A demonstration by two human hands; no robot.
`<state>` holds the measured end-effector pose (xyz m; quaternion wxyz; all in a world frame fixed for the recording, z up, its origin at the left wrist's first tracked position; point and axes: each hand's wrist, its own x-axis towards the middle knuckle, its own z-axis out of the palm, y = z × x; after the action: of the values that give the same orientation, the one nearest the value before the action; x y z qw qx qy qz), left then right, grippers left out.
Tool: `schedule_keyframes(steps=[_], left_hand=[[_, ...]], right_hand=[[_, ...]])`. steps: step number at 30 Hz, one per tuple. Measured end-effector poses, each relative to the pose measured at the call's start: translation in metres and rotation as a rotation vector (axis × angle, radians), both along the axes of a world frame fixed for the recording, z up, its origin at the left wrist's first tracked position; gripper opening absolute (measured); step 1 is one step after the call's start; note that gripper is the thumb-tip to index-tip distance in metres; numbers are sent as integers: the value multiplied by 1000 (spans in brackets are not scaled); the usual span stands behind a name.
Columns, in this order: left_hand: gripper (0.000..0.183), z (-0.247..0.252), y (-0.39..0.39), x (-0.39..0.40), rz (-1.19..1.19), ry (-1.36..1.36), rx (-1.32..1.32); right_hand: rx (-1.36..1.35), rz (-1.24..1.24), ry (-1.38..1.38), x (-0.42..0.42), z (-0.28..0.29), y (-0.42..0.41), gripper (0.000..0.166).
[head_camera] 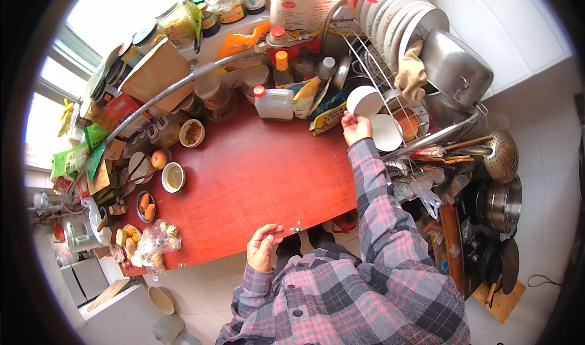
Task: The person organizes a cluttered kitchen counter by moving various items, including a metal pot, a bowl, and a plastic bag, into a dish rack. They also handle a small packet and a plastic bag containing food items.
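Observation:
My right hand [357, 129] reaches to the far right of the red tabletop [256, 176], its fingers on the rim of a white bowl [364, 101]. That bowl is tilted, and a second white bowl [386, 132] stands just beside it, under the metal dish rack [379, 77]. A yellow packet [328, 119] lies close to the left of this hand. Near the table's front edge, my left hand [264, 248] hovers with fingers loosely bent and nothing in them.
Plates [402, 16] and a steel pot [457, 66] fill the rack. A white jug with a red cap [274, 103] stands at the back. Two filled bowls, one brown [192, 133] and one yellowish [173, 177], sit left, near carrots [147, 208] and a clear plastic bag [157, 244].

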<state>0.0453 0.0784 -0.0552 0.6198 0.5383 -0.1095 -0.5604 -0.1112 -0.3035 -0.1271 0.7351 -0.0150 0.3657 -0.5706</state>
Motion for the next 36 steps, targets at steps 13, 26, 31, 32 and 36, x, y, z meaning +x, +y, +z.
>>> schedule_keyframes(steps=[13, 26, 31, 32, 36], left_hand=[[26, -11, 4, 7, 61, 39, -66], [24, -21, 1, 4, 168, 108, -57], [24, -30, 7, 0, 200, 91, -33], [24, -30, 4, -1, 198, 82, -57], [24, -26, 8, -1, 210, 114, -15]], right_hand=[[225, 20, -149, -35, -91, -82, 21], [367, 79, -48, -63, -128, -135, 26], [392, 81, 65, -50, -123, -128, 22], [405, 78, 68, -53, -120, -131, 21], [356, 86, 157, -49, -115, -128, 18]])
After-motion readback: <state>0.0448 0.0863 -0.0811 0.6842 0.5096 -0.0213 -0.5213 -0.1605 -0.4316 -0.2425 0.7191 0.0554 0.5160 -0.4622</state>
